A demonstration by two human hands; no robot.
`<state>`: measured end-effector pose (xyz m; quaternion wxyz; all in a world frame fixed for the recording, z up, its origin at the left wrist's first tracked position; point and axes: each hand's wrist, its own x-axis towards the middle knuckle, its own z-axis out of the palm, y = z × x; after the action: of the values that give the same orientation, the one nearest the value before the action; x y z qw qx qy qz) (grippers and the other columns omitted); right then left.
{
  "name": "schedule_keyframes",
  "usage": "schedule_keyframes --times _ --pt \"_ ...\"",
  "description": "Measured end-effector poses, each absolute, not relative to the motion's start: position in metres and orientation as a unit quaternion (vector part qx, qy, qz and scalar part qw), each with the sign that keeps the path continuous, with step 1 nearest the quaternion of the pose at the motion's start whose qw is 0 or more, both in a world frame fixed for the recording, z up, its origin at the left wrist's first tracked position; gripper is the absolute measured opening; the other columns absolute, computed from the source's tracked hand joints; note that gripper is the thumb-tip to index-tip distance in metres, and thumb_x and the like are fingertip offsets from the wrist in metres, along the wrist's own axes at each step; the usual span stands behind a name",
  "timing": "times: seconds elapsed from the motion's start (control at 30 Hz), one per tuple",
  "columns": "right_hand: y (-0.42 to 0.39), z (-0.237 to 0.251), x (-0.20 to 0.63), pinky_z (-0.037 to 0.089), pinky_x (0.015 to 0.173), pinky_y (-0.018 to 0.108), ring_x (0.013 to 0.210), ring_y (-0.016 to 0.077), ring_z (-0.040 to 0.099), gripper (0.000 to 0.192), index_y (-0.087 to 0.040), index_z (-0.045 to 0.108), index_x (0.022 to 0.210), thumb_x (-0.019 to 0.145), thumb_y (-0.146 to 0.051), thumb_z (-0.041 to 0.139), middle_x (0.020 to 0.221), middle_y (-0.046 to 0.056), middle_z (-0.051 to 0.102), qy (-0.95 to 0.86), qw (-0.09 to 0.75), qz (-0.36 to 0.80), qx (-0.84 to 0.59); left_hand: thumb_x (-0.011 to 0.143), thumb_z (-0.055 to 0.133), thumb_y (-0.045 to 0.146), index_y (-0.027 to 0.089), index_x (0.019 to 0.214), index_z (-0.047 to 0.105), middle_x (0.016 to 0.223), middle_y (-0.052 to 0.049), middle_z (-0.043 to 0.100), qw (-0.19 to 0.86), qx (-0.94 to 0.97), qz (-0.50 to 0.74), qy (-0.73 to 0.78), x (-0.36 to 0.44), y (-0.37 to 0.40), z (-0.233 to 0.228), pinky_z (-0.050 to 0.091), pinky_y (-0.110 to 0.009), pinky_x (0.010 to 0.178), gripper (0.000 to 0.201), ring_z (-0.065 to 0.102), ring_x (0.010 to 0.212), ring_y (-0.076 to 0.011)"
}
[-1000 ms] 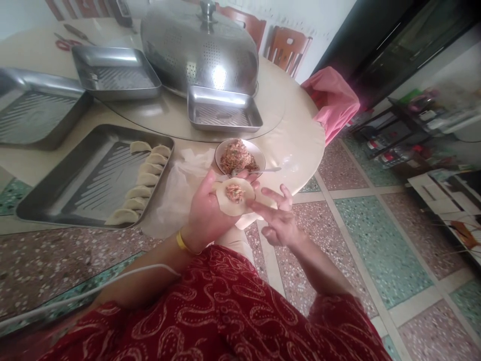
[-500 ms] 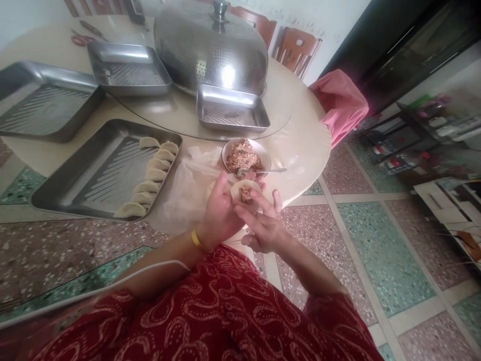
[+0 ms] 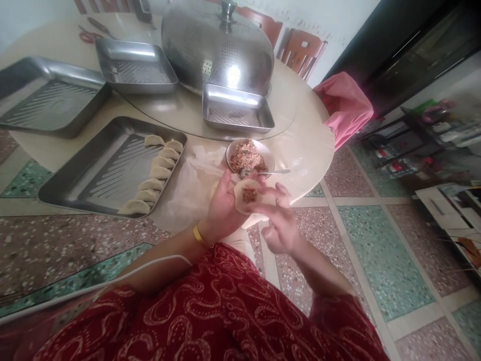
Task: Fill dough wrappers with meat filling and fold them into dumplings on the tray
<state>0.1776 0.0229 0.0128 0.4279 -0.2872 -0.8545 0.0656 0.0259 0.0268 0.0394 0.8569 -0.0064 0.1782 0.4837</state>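
My left hand point(image 3: 221, 210) cradles a round dumpling wrapper point(image 3: 246, 195) with a lump of minced filling in its middle. My right hand point(image 3: 280, 220) is at the wrapper's right edge, fingertips on the dough. Just beyond them a small bowl of minced filling point(image 3: 248, 156) stands on the table with a metal spoon point(image 3: 270, 172) resting in it. To the left a steel tray point(image 3: 90, 175) holds a row of several folded dumplings point(image 3: 158, 173) along its right side.
Three more steel trays point(image 3: 45, 100) point(image 3: 133, 67) point(image 3: 236, 108) lie on the round table point(image 3: 308, 145), behind them a perforated steel dome cover point(image 3: 216, 47). A clear plastic sheet point(image 3: 191, 180) lies by the bowl. A pink cloth point(image 3: 343, 108) hangs on a chair at right.
My right hand has come in from the right onto the wrapper's edge, and the wrapper has begun to curl up around the filling. The view has shifted slightly.
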Motion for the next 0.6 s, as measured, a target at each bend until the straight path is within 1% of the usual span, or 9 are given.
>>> schedule_keyframes --times 0.03,0.07,0.1,0.13,0.27,0.37,0.43,0.53,0.6 --pt "0.029 0.024 0.176 0.040 0.109 0.053 0.111 0.0234 0.063 0.043 -0.037 0.057 0.119 0.096 -0.059 0.028 0.103 0.001 0.069 -0.850 0.414 0.119 -0.302 0.096 0.028 0.061 0.013 0.122 0.059 0.119 -0.011 0.068 0.870 -0.006 0.460 0.175 0.028 0.026 0.038 0.043 -0.041 0.109 0.063 0.055 0.128 -0.0289" --pt "0.036 0.035 0.175 0.047 0.101 0.050 0.096 0.0216 0.067 0.046 -0.033 0.056 0.120 0.097 -0.059 0.026 0.092 0.001 0.069 -0.844 0.402 0.176 -0.307 0.096 0.026 0.062 0.014 0.119 0.061 0.116 -0.010 0.069 0.883 -0.005 0.438 0.172 0.029 0.024 0.036 0.042 -0.040 0.110 0.064 0.054 0.128 -0.0288" --pt "0.044 0.046 0.174 0.050 0.095 0.049 0.088 0.0208 0.067 0.049 -0.030 0.055 0.120 0.098 -0.059 0.023 0.082 0.001 0.067 -0.839 0.371 0.240 -0.317 0.096 0.024 0.063 0.013 0.116 0.062 0.114 -0.010 0.070 0.892 -0.002 0.419 0.168 0.031 0.023 0.034 0.041 -0.039 0.111 0.066 0.054 0.129 -0.0287" --pt "0.051 0.055 0.172 0.052 0.089 0.046 0.083 0.0203 0.067 0.050 -0.028 0.054 0.120 0.097 -0.062 0.025 0.075 0.000 0.066 -0.833 0.335 0.298 -0.326 0.096 0.023 0.063 0.013 0.114 0.062 0.112 -0.009 0.070 0.899 0.002 0.407 0.162 0.032 0.021 0.031 0.039 -0.039 0.112 0.066 0.053 0.129 -0.0286" --pt "0.072 0.070 0.166 0.054 0.074 0.037 0.073 0.0176 0.066 0.061 -0.023 0.057 0.114 0.092 -0.071 0.026 0.065 -0.002 0.062 -0.775 0.242 0.456 -0.364 0.096 0.030 0.062 0.014 0.108 0.063 0.107 -0.011 0.071 0.905 0.018 0.407 0.125 0.035 0.020 0.018 0.033 -0.039 0.116 0.060 0.055 0.128 -0.0266" --pt "0.078 0.063 0.162 0.053 0.072 0.034 0.065 0.0154 0.064 0.062 -0.021 0.059 0.107 0.091 -0.072 0.027 0.061 -0.004 0.059 -0.762 0.210 0.503 -0.349 0.096 0.026 0.063 0.011 0.104 0.064 0.099 -0.012 0.072 0.904 0.034 0.397 0.152 0.035 0.021 0.014 0.033 -0.038 0.115 0.065 0.058 0.123 -0.0258" --pt "0.079 0.060 0.161 0.052 0.076 0.035 0.066 0.0147 0.064 0.060 -0.021 0.059 0.105 0.092 -0.070 0.028 0.064 -0.003 0.060 -0.772 0.212 0.495 -0.339 0.097 0.025 0.063 0.013 0.102 0.064 0.096 -0.010 0.072 0.901 0.035 0.399 0.167 0.034 0.023 0.015 0.034 -0.037 0.114 0.064 0.059 0.121 -0.0243" --pt "0.080 0.061 0.164 0.052 0.085 0.038 0.086 0.0182 0.068 0.059 -0.020 0.058 0.111 0.092 -0.069 0.030 0.079 0.002 0.069 -0.779 0.237 0.471 -0.340 0.097 0.020 0.062 0.014 0.101 0.064 0.095 -0.009 0.072 0.907 0.029 0.389 0.161 0.033 0.025 0.015 0.031 -0.037 0.116 0.065 0.058 0.123 -0.0230" --pt "0.079 0.063 0.167 0.053 0.085 0.038 0.094 0.0199 0.069 0.060 -0.020 0.057 0.117 0.092 -0.069 0.033 0.085 0.004 0.072 -0.764 0.248 0.494 -0.334 0.098 0.017 0.061 0.012 0.105 0.064 0.100 -0.011 0.072 0.912 0.033 0.392 0.114 0.033 0.027 0.014 0.027 -0.039 0.119 0.068 0.054 0.127 -0.0235"
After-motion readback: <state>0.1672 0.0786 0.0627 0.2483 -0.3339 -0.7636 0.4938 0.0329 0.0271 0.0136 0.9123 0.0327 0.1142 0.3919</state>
